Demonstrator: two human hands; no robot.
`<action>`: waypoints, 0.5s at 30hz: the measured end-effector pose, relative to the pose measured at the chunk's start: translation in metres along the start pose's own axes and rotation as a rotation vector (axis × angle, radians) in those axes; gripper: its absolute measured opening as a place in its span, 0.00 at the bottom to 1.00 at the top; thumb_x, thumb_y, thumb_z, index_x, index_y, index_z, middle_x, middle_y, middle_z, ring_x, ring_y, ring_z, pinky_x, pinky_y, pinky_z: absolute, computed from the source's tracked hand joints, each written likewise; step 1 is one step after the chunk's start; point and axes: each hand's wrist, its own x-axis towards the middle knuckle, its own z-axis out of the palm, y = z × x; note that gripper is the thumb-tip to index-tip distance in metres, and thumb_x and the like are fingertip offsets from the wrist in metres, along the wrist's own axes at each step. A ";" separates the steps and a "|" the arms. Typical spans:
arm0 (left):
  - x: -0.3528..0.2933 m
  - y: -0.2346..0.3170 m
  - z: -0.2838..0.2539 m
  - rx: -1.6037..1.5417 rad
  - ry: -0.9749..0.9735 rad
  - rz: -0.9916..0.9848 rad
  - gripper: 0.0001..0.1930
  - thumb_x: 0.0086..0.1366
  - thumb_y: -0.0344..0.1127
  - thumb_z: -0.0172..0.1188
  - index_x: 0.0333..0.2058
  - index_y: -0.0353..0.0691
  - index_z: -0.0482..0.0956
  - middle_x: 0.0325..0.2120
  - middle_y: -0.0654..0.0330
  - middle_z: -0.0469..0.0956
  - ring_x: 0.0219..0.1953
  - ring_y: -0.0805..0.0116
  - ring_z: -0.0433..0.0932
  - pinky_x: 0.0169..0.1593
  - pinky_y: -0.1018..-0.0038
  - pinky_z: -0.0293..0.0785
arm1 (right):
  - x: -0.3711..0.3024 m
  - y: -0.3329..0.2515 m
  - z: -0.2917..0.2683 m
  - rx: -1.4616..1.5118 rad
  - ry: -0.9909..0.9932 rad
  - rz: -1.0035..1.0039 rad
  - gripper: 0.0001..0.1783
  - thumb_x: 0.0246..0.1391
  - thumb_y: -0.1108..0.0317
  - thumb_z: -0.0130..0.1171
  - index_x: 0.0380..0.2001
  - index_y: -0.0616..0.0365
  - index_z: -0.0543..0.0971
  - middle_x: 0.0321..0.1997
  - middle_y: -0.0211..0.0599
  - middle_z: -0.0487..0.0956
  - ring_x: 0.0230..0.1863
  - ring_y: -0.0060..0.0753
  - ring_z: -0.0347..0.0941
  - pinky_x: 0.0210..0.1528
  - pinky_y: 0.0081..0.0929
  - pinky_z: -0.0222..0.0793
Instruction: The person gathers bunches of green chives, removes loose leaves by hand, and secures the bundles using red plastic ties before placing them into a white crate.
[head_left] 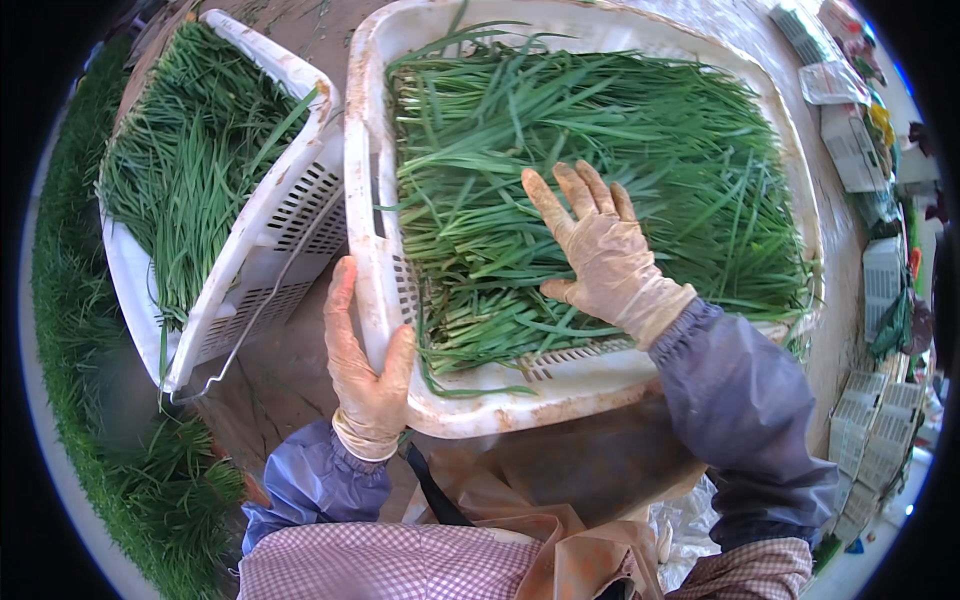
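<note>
A white plastic crate [470, 415] with dirty edges stands before me, filled with long, flat-leaved green chives [620, 120], some pale cut ends facing left. On top of the chives lies my right hand [605, 245], gloved, its fingers spread and thumb out to the left. Nothing is gripped in it. At the crate's near left corner, my gloved left hand [368, 365] is against the outer side. Its fingers stretch upward and its thumb is apart from them, near the rim.
A second white crate [280, 200] of chives leans tilted at left, a bent metal handle [250, 335] hanging from it. More loose greens [160, 490] line the far left. Along the right stand several other crates [875, 430] and bags.
</note>
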 end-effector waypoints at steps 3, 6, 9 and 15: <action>0.001 -0.001 0.001 -0.029 0.037 0.039 0.37 0.54 0.19 0.55 0.64 0.32 0.54 0.63 0.48 0.57 0.65 0.57 0.57 0.66 0.66 0.51 | 0.021 -0.007 0.015 -0.175 -0.150 -0.045 0.64 0.36 0.46 0.71 0.69 0.56 0.44 0.70 0.50 0.51 0.71 0.53 0.45 0.68 0.53 0.47; -0.001 -0.001 0.000 -0.031 0.018 -0.029 0.37 0.54 0.19 0.55 0.64 0.32 0.54 0.63 0.47 0.57 0.65 0.57 0.57 0.66 0.65 0.51 | 0.018 -0.005 0.039 -0.245 -0.022 -0.157 0.58 0.38 0.51 0.70 0.68 0.54 0.50 0.70 0.45 0.53 0.71 0.51 0.47 0.68 0.53 0.47; 0.000 0.001 0.000 -0.060 0.019 -0.037 0.37 0.54 0.18 0.55 0.64 0.31 0.53 0.63 0.47 0.56 0.65 0.57 0.57 0.66 0.65 0.51 | 0.016 0.009 0.057 -0.343 0.127 -0.245 0.53 0.38 0.56 0.69 0.67 0.54 0.53 0.69 0.42 0.55 0.70 0.48 0.49 0.68 0.53 0.47; 0.000 0.000 0.002 -0.083 0.033 -0.030 0.37 0.54 0.17 0.53 0.64 0.31 0.53 0.64 0.47 0.55 0.66 0.57 0.55 0.67 0.65 0.50 | 0.028 0.002 0.031 0.038 -0.015 -0.150 0.44 0.37 0.60 0.70 0.60 0.53 0.64 0.64 0.40 0.61 0.68 0.44 0.53 0.67 0.52 0.49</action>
